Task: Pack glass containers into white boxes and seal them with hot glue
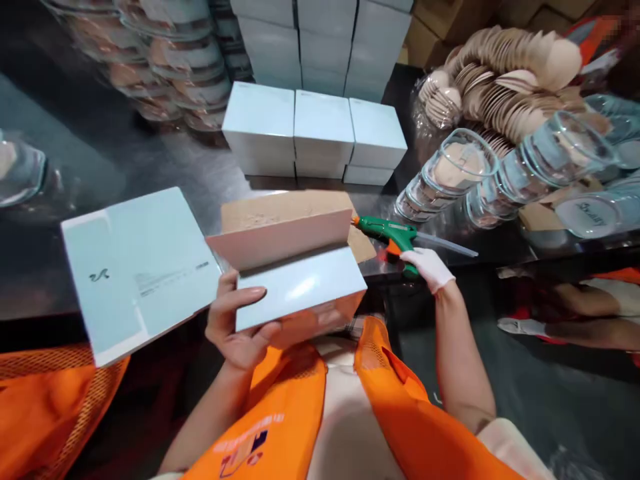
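My left hand grips a pale blue carton from below, thumb on its front face, holding it over my lap with its flap raised. My right hand, in a white glove, is closed on the handle of a green and orange glue gun that rests on the dark table edge, nozzle pointing left toward the carton. A brown cardboard piece lies on the table just behind the carton.
A flat pale blue box lid lies at the left. Stacked blue boxes stand at the back centre. Rows of glass bowls and wooden lids fill the right. Another person's hands appear at the right edge.
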Demonstrator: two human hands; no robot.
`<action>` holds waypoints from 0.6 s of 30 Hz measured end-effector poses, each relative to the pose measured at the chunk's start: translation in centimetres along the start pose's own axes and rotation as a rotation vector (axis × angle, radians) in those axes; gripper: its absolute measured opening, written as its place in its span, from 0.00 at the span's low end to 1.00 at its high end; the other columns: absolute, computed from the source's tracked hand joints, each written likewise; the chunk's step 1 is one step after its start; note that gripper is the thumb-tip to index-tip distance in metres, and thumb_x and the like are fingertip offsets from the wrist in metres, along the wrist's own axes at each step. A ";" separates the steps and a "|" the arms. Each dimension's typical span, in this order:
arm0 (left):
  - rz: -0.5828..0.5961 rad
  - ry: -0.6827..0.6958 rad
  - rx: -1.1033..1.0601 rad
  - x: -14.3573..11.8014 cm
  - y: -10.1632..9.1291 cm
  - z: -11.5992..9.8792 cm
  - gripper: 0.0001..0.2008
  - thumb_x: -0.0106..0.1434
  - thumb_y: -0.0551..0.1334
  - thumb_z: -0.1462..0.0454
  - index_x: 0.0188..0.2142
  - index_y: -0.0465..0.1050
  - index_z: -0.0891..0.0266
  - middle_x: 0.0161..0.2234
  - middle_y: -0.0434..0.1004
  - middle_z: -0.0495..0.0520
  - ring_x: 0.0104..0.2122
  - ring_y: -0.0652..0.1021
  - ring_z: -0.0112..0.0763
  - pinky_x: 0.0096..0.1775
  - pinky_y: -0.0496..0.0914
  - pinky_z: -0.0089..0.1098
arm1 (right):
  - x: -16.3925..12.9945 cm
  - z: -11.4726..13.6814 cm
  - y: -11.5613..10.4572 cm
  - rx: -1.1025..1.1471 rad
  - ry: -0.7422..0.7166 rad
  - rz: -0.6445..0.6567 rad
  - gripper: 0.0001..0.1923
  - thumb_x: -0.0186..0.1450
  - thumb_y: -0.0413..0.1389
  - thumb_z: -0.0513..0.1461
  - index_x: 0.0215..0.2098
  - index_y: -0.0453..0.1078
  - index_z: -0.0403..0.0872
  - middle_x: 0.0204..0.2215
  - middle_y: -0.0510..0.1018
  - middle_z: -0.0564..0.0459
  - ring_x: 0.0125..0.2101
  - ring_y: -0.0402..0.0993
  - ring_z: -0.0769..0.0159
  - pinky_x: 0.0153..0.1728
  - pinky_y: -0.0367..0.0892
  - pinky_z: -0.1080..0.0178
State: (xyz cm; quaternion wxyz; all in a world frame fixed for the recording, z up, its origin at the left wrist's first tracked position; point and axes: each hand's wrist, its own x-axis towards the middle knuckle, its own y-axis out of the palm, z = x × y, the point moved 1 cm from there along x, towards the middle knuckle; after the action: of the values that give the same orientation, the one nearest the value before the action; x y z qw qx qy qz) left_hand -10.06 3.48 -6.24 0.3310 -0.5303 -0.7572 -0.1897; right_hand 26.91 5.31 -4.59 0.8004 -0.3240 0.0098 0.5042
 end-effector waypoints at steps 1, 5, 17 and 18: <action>0.051 -0.080 0.015 -0.4 0.0 0.0 0.23 0.61 0.68 0.41 0.40 0.76 0.55 0.37 0.76 0.53 0.48 0.79 0.45 0.50 0.74 0.44 | -0.3 -0.1 0.0 0.073 -0.010 0.006 0.13 0.50 0.64 0.48 0.24 0.72 0.48 0.21 0.78 0.53 0.25 0.75 0.62 0.29 0.70 0.62; 0.200 -0.360 0.016 -2.7 1.6 0.4 0.19 0.62 0.70 0.46 0.42 0.80 0.58 0.41 0.79 0.55 0.48 0.79 0.42 0.48 0.73 0.37 | -3.1 -0.6 0.8 0.318 -0.105 -0.085 0.19 0.50 0.64 0.51 0.33 0.69 0.50 0.25 0.81 0.54 0.24 0.76 0.65 0.28 0.72 0.63; 0.291 -0.409 -0.055 -2.9 5.3 -1.9 0.14 0.65 0.71 0.53 0.45 0.80 0.57 0.46 0.78 0.56 0.49 0.79 0.40 0.50 0.74 0.35 | -13.5 -2.3 4.4 0.438 -0.163 0.161 0.17 0.53 0.74 0.52 0.32 0.83 0.49 0.22 0.81 0.52 0.19 0.73 0.62 0.22 0.75 0.58; 0.285 -0.386 -0.057 -2.9 5.4 -2.0 0.14 0.65 0.72 0.54 0.46 0.80 0.57 0.46 0.78 0.55 0.49 0.79 0.40 0.51 0.74 0.35 | -13.8 -2.9 4.8 0.420 -0.174 0.176 0.17 0.52 0.75 0.52 0.31 0.83 0.51 0.23 0.82 0.51 0.21 0.75 0.60 0.23 0.77 0.57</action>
State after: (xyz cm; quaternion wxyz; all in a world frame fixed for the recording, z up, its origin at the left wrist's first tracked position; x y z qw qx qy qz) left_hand -3.82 2.21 -7.17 0.1883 -0.6675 -0.7182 -0.0573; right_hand 17.12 -5.89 -4.66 0.8009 -0.1037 0.0734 0.5851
